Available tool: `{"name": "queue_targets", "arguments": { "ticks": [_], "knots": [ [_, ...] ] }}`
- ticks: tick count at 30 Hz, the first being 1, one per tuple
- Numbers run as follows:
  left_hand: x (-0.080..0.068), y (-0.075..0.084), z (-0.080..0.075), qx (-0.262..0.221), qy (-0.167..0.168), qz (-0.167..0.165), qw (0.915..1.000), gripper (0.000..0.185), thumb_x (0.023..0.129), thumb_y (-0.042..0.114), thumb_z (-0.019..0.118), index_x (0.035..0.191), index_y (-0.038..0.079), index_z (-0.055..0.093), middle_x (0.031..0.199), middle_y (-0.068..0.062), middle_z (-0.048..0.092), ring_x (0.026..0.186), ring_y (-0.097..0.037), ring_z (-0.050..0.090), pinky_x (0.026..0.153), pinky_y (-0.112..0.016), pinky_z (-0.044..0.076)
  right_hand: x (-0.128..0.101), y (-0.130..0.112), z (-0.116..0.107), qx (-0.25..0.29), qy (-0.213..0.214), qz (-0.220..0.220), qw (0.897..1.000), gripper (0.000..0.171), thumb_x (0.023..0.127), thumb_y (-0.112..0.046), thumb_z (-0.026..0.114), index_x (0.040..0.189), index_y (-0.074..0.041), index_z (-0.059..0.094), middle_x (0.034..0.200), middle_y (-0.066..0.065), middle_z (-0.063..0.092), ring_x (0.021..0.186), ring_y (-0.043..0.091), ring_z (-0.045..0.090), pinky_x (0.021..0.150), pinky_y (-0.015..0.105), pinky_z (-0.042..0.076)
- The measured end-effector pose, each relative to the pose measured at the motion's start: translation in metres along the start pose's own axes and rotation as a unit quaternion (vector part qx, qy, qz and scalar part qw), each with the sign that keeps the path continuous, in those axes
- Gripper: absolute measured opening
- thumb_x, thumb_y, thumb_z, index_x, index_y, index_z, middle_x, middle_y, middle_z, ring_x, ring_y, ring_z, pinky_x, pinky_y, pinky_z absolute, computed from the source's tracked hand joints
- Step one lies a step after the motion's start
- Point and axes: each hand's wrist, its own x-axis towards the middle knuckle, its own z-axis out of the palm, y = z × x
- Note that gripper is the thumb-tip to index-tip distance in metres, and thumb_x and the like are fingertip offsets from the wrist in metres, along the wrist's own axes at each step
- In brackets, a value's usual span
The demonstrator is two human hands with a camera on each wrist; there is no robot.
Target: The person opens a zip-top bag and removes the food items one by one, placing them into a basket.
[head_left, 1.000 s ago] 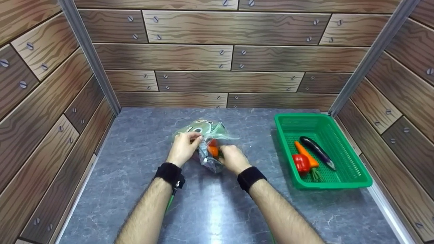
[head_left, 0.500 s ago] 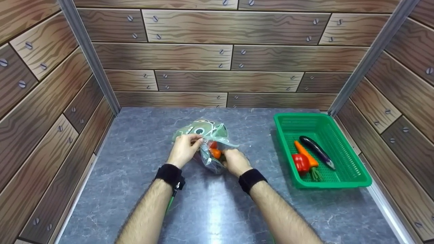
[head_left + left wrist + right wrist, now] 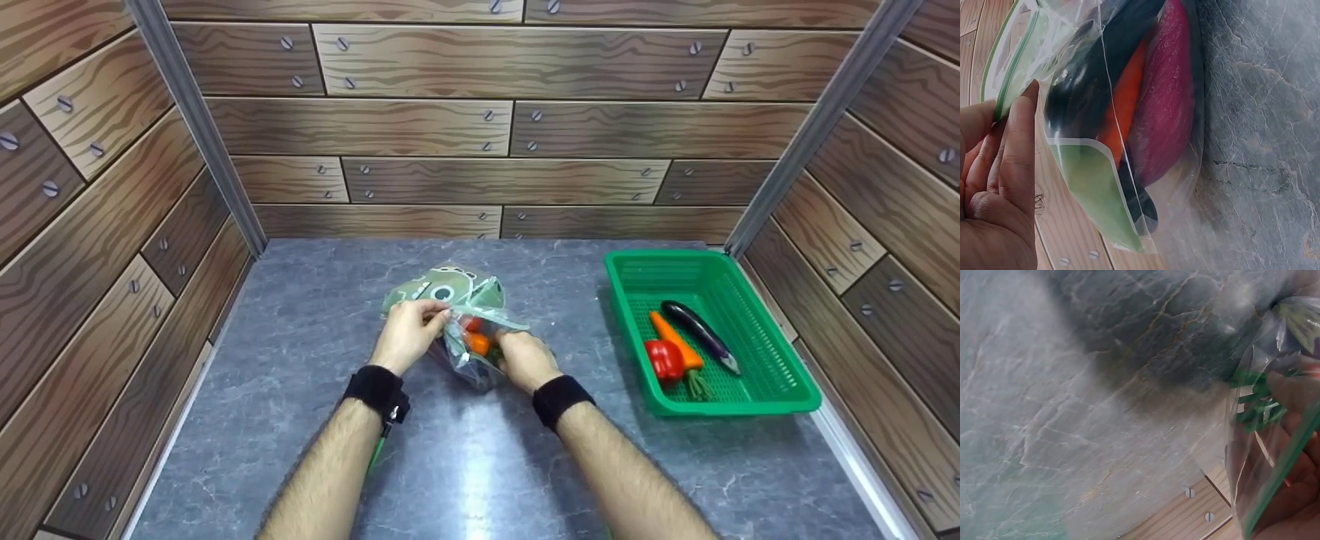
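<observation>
While our left hand (image 3: 409,331) pinches the top edge of the clear bag (image 3: 457,315) mid-surface (image 3: 300,330), our right hand (image 3: 525,358) grips its other side. Well to the right, a green basket (image 3: 787,360) holds 3 vegetables, nothing between. Since 1 second ago, the right hand has shifted slightly nearer us. Plastic blurs the bag's orange, purple and dark contents (image 3: 1145,112).

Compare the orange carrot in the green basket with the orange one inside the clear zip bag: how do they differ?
The orange carrot lies bare and fully visible in the green plastic basket, untouched. The orange vegetable in the clear zip bag is mostly hidden, packed against a dark purple piece, with the left hand and right hand holding the bag. Both are orange.
</observation>
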Motion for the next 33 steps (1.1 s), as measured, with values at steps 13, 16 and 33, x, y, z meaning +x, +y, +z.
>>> {"name": "queue_targets", "arguments": {
  "ticks": [13,16,33],
  "knots": [
    [0.005,0.002,-0.001,0.033,0.015,0.011,0.9993,0.022,0.115,0.016,0.078,0.130,0.004,0.088,0.124,-0.016,0.091,0.113,-0.029,0.089,0.098,-0.043,0.074,-0.005,0.001,-0.032,-0.011,0.075,-0.088,0.993,0.015,0.093,0.000,0.087,0.106,-0.005,0.085,0.101,0.017,0.086,0.094,0.043,0.084,0.084,0.062,0.070],
    [0.006,0.003,-0.002,0.036,0.017,0.013,0.9991,0.024,0.114,0.017,0.078,0.131,0.003,0.087,0.126,-0.017,0.090,0.117,-0.031,0.089,0.102,-0.045,0.073,-0.008,0.001,-0.041,-0.008,0.087,-0.108,0.990,0.020,0.094,0.002,0.086,0.112,-0.005,0.087,0.106,0.016,0.088,0.099,0.041,0.085,0.089,0.060,0.071],
    [0.008,0.013,-0.007,0.045,0.029,0.016,0.9984,0.026,0.114,0.019,0.079,0.134,0.004,0.087,0.127,-0.016,0.090,0.122,-0.032,0.088,0.107,-0.048,0.072,-0.019,0.015,-0.086,0.008,0.126,-0.157,0.979,0.022,0.100,0.006,0.083,0.119,-0.003,0.089,0.122,0.014,0.090,0.113,0.040,0.086,0.103,0.054,0.073]
  ]
}}
